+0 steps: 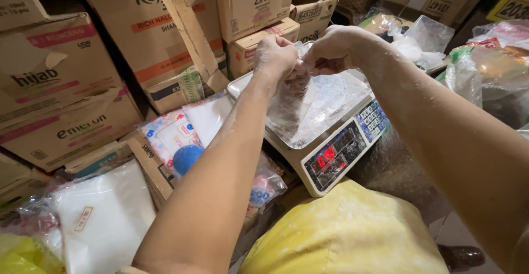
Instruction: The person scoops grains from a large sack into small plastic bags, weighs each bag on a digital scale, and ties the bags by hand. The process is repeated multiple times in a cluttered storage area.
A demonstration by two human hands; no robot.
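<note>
Both hands are raised together over the pan of a digital scale [330, 158]. The left hand [274, 56] and the right hand [330, 47] are closed on the top of a small clear plastic bag [292, 106], fingers pinched at its mouth, the two hands almost touching. The bag hangs down from the grip, and its lower part rests on or just above the scale pan; which of the two cannot be told. White powdery contents are seen through the bag. Both forearms are dusted with white powder.

The scale is a white body with a flat pan covered in clear film, a red lit display on its front and a blue keypad [372, 120] beside the display. In front of the scale, nearest the camera, a yellow sack [352, 230] dusted with white powder is seen.

To the left of the scale, packets of clear plastic bags [102, 219] and a printed packet with a blue disc [179, 142] lie stacked. Behind them, cardboard boxes [66, 87] are piled. To the right of the scale, filled clear bags [487, 67] are heaped, well apart from the hands.
</note>
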